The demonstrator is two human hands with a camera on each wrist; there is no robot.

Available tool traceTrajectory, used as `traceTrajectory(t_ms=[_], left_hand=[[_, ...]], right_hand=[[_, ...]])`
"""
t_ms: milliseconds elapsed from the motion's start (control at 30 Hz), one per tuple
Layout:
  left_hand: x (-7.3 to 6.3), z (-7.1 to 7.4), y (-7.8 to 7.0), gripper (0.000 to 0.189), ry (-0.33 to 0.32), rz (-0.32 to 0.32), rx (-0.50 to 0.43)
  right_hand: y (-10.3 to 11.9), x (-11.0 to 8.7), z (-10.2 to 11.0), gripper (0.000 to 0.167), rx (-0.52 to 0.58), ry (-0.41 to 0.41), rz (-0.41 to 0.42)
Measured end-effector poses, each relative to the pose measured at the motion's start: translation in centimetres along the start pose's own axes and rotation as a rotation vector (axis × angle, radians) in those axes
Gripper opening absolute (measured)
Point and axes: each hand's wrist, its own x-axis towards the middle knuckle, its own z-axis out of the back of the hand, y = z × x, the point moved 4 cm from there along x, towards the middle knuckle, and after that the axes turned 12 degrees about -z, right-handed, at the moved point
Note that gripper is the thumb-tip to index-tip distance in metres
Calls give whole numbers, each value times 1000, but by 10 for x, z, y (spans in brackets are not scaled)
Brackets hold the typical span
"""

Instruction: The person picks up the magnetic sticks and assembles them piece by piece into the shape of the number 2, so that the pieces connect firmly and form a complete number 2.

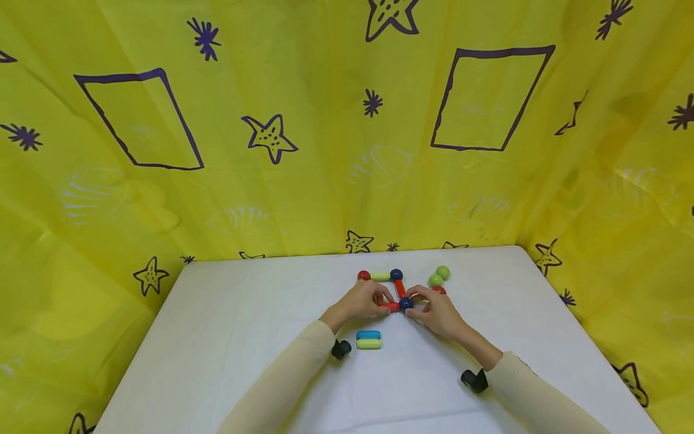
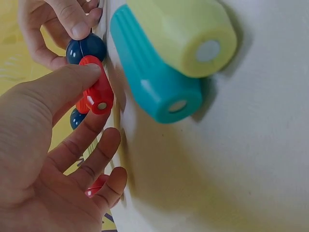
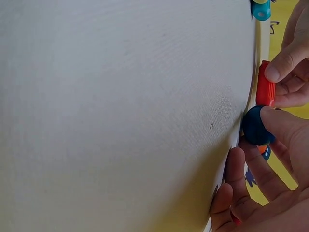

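My left hand [image 1: 367,299] pinches a red magnetic rod [image 2: 98,87] between thumb and fingers. One end of that rod meets a dark blue ball [image 1: 406,304], which my right hand [image 1: 438,311] holds between thumb and fingers. From this ball a second red rod [image 1: 400,289] runs back to another dark blue ball [image 1: 396,275]. A pale yellow rod [image 1: 381,276] links that far ball to a red ball [image 1: 364,275] on the left. In the left wrist view, the held rod's free end shows a round metal disc.
Nearer the person, a teal rod [image 1: 368,334] and a pale yellow rod [image 1: 369,344] lie side by side on the white table [image 1: 244,349]. Beyond the right hand are two green balls [image 1: 443,272] and a partly hidden red ball [image 1: 440,290]. A yellow patterned curtain [image 1: 314,199] borders the table.
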Motion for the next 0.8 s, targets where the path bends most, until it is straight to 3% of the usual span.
traceTrajectory(t_ms=[433, 800], left_hand=[[0, -7, -6, 15, 21, 34, -27], [-1, -15, -15, 16, 35, -26, -13]], right_hand=[[-4, -9, 5, 28, 4, -20, 5], [-13, -19, 10, 30, 10, -21, -53]])
